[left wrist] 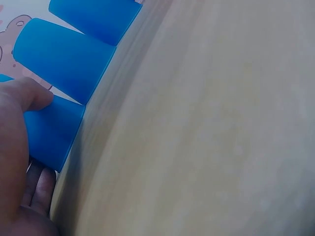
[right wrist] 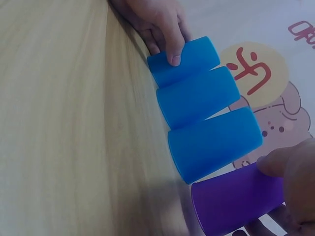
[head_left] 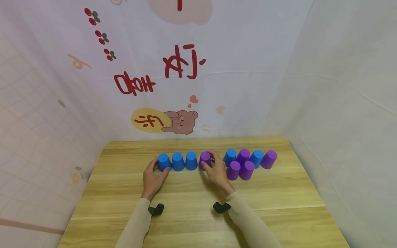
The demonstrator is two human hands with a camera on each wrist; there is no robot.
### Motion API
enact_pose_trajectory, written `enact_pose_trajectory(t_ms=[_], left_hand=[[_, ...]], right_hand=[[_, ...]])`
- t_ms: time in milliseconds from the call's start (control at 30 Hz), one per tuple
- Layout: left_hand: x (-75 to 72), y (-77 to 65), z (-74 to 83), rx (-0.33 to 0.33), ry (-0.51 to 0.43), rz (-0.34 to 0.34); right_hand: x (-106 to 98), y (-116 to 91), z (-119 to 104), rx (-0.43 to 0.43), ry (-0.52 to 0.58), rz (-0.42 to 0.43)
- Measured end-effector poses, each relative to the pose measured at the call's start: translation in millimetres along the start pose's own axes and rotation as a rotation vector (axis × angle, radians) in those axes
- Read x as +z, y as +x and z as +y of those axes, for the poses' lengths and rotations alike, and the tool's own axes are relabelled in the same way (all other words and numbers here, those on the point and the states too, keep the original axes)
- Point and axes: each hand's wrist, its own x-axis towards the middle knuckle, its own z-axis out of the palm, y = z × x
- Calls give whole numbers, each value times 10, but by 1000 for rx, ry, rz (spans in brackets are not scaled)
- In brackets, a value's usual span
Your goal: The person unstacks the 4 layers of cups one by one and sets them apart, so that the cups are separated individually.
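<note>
Four upside-down cups form a row near the back of the table. At its left end my left hand (head_left: 153,178) grips a blue cup (head_left: 164,162), thumb on the near side and fingers around its outer side. Two more blue cups, a middle-left one (head_left: 178,162) and a middle-right one (head_left: 191,161), stand beside it. At the right end my right hand (head_left: 216,172) holds a purple cup (head_left: 204,160) between thumb and fingers. In the right wrist view that purple cup (right wrist: 231,201) stands close beside the nearest blue cup (right wrist: 216,143).
Right of my right hand stands a group of upside-down cups: a back row with a blue cup (head_left: 256,158) and a purple cup (head_left: 269,159) at its right, and two purple cups, one of them (head_left: 247,170), in front. A printed cloth wall (head_left: 242,86) borders the wooden table (head_left: 192,220).
</note>
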Motion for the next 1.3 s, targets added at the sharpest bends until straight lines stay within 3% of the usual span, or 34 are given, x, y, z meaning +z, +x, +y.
enact_pose_trajectory(t_ms=[433, 933, 1300], left_hand=[[-20, -9, 26, -9, -10, -9], [-8, -16, 20, -11, -13, 3], [-3, -10, 18, -3, -12, 4]], right_hand=[[-115, -21, -249, -7, 6, 25], [-306, -63, -538, -93, 78, 41], [-622, -135, -716, -185, 110, -54]])
